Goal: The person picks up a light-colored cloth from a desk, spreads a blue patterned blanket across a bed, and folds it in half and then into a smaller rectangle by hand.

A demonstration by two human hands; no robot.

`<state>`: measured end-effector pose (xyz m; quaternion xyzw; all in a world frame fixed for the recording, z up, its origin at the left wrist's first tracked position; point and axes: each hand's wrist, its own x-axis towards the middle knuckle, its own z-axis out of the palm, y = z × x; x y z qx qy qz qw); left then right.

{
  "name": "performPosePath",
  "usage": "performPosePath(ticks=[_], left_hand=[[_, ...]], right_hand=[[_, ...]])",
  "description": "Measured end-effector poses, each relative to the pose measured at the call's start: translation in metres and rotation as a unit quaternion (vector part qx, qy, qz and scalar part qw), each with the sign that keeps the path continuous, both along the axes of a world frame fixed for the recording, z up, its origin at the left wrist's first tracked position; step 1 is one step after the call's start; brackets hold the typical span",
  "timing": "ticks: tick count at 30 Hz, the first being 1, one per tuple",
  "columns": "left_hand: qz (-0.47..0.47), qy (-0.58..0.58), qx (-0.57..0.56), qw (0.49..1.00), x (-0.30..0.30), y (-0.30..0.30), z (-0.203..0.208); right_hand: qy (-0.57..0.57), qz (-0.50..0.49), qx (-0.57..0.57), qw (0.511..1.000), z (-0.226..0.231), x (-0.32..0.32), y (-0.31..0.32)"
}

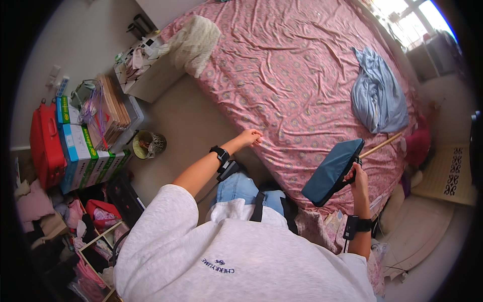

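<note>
My right hand [357, 177] grips a flat blue case [333, 172] by its dark edge, tilted above the near right part of the bed. A thin wooden stick [381, 146] runs out past the case toward the right; whether it is in my hand I cannot tell. At the bed's near left edge is my left hand [250, 137], fingers curled, the fingertips against or just above the pink patterned sheet [282, 95]. What those fingers hold, if anything, is hidden. Both wrists wear black straps with small devices.
A crumpled light-blue cloth [380, 93] lies on the bed's right side. A cream knitted blanket [198, 45] hangs over its far left corner. Left on the floor stand a bin [149, 144], stacked boxes [83, 151] and a red suitcase [48, 146]. Clothes [85, 272] pile up at lower left.
</note>
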<state>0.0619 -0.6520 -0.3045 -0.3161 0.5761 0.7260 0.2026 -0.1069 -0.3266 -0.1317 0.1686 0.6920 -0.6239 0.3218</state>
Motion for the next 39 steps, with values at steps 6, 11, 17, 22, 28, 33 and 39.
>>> performPosePath(ticks=[6,11,17,22,28,33,39], left_hand=[[0.050,0.012,-0.021,0.998,0.040,-0.093,0.020],[0.122,0.073,-0.015,0.990,0.080,-0.161,0.049],[0.214,0.078,-0.072,0.971,0.131,-0.224,0.086],[0.139,0.192,-0.184,0.954,0.138,-0.258,0.133],[0.111,0.169,-0.343,0.917,0.103,-0.357,0.111],[0.239,0.190,-0.143,0.941,0.082,-0.451,0.108],[0.245,0.156,-0.254,0.922,0.057,-0.547,0.081]], right_hand=[[0.011,0.152,0.015,0.988,0.055,0.026,-0.143],[0.032,0.292,0.001,0.956,0.082,0.050,-0.280],[0.075,0.427,-0.050,0.900,0.099,0.074,-0.448],[0.062,0.473,-0.090,0.874,0.097,0.083,-0.577],[0.026,0.510,-0.125,0.851,0.074,0.087,-0.715],[-0.004,0.517,-0.111,0.849,0.056,0.100,-0.815],[0.008,0.532,-0.085,0.842,0.023,0.095,-0.925]])
